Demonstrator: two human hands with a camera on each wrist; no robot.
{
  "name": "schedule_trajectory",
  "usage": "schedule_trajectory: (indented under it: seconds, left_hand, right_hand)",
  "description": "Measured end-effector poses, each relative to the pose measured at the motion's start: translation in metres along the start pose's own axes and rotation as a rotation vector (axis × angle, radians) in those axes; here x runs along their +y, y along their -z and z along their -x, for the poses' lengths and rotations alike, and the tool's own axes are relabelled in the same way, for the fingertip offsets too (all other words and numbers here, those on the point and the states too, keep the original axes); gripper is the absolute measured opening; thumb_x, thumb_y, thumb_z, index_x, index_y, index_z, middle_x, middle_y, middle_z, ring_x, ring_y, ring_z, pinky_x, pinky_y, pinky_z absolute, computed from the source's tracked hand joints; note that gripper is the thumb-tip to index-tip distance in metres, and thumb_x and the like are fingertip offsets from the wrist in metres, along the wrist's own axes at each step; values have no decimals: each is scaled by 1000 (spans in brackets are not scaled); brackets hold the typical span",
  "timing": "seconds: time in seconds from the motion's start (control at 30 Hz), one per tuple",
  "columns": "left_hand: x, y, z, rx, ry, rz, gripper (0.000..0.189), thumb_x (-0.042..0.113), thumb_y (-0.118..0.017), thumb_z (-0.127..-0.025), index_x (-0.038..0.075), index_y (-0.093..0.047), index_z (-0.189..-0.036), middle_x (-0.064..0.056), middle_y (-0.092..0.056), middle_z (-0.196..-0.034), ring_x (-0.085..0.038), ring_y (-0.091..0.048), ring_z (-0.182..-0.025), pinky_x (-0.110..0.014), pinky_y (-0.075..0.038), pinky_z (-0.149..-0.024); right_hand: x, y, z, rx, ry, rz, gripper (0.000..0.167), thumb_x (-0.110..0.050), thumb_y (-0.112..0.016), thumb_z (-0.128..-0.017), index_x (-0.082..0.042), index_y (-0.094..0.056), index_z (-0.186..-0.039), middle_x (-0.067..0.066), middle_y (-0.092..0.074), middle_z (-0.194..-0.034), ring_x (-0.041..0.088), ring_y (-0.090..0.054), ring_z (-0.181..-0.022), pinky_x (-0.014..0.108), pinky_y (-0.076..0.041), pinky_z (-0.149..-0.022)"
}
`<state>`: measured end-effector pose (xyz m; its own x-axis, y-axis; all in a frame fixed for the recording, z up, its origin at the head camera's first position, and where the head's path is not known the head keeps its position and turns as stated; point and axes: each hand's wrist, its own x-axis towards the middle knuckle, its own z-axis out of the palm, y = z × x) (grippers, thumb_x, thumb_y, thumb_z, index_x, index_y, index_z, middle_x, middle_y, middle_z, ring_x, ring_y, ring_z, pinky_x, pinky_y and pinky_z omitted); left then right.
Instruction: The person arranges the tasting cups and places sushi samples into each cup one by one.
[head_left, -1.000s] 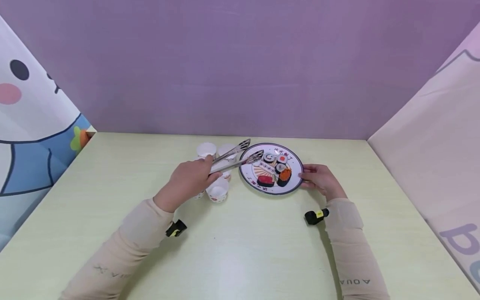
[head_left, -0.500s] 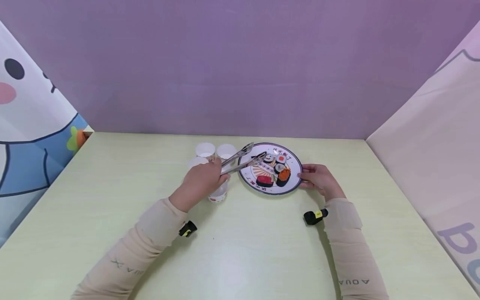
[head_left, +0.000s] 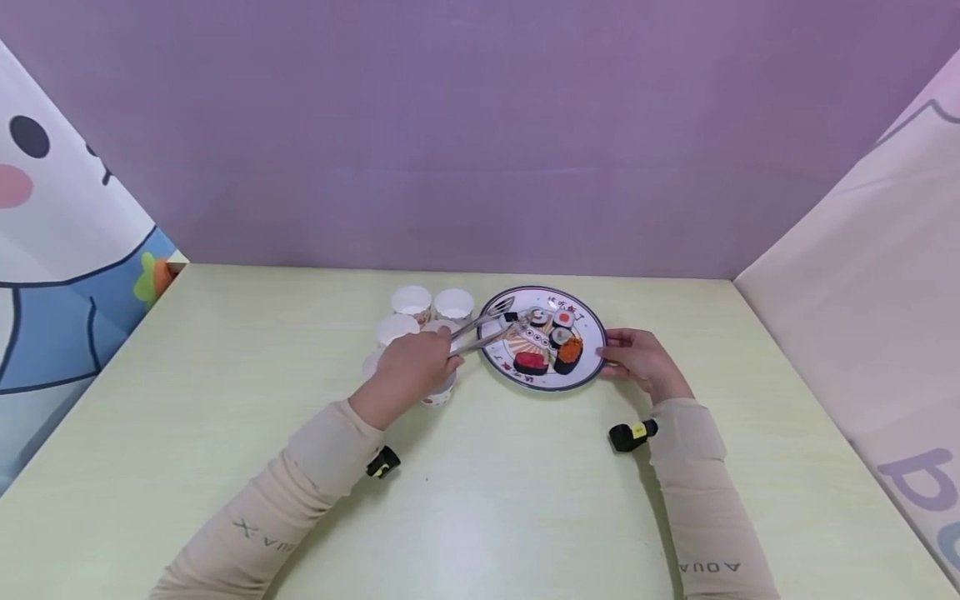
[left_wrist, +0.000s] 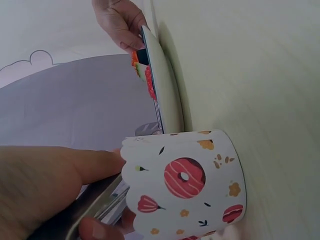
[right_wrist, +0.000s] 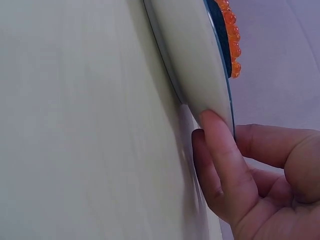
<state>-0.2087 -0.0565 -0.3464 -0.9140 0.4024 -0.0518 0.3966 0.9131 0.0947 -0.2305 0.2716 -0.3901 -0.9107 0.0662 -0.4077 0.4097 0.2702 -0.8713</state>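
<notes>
My left hand (head_left: 412, 367) grips metal tongs (head_left: 480, 342), whose tips reach over the left part of a round white plate (head_left: 588, 329) with a blue rim. Between the tips sits a small dark sushi piece (head_left: 512, 317). Other sushi on the plate includes a red-topped piece (head_left: 531, 362), an orange roe piece (head_left: 568, 353) and several small rolls (head_left: 563, 318). At the plate's right edge my right hand (head_left: 641, 358) pinches the rim; in the right wrist view the fingers (right_wrist: 222, 155) lie under it and the thumb on top.
Several white paper cups (head_left: 412, 300) stand left of the plate, partly hidden by my left hand. One patterned with doughnuts (left_wrist: 185, 182) stands close by that hand in the left wrist view. A purple wall (head_left: 480, 142) rises behind the table (head_left: 510, 500).
My left hand has moved right with the tongs, bringing their tips further over the plate and closer together around the dark sushi piece. The right hand stays on the plate's rim.
</notes>
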Motion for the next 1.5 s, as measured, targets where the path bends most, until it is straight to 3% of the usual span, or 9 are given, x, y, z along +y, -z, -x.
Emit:
schedule_trajectory:
  seconds: [0.17, 0.43, 0.67, 1.0, 1.27, 1.5]
  left_hand:
    - [3, 0, 0, -44, 27, -19, 36, 37, -51, -96, 2, -51, -107, -12, -61, -77, -30, -61, -63, -42, -47, -54]
    - [3, -1, 1, -33, 12, -55, 34, 35, -51, -96, 2, -52, -103, -8, -56, -68, -25, -54, -56, -39, -44, -50]
    - [3, -1, 1, -44, 13, -57, 34, 35, -52, -97, 2, -52, -104, -7, -54, -69, -23, -52, -55, -37, -44, -50]
    - [2, 3, 3, -2, -30, -68, 34, 35, -52, -97, 2, -54, -104, -8, -55, -68, -23, -53, -55, -38, -45, -50]
    - [-4, 13, 5, 5, -16, -82, 44, 39, -49, -98, 3, -52, -122, -10, -61, -76, -27, -60, -63, -41, -49, -54]
    - [-15, 19, 9, 70, -18, -79, 37, 37, -52, -96, 3, -54, -112, -12, -63, -80, -28, -62, -67, -42, -49, -57]
  right_hand:
    - [-2, -1, 1, 13, -9, 32, 52, -3, -55, -94, 3, -33, -141, 21, -44, -130, 14, -60, -83, 25, -53, -75]
    - [-1, -1, 0, -12, 38, 24, 51, 2, -54, -92, 10, -33, -138, 23, -45, -126, 11, -61, -78, 24, -53, -73]
    - [-1, -2, -1, 5, 13, 56, 49, 1, -55, -92, 8, -36, -137, 22, -48, -123, 12, -61, -77, 24, -53, -72]
    - [-2, -1, 0, -5, 14, 50, 52, 0, -55, -93, 7, -33, -140, 21, -45, -126, 13, -61, -80, 24, -53, -74]
    - [-3, 0, 0, -6, 1, 51, 52, -1, -54, -93, 5, -33, -140, 21, -45, -127, 13, -60, -81, 24, -53, -74]
    - [-3, 1, 0, -9, -2, 65, 53, -2, -54, -94, 5, -32, -141, 22, -44, -129, 15, -60, -84, 24, -53, -75]
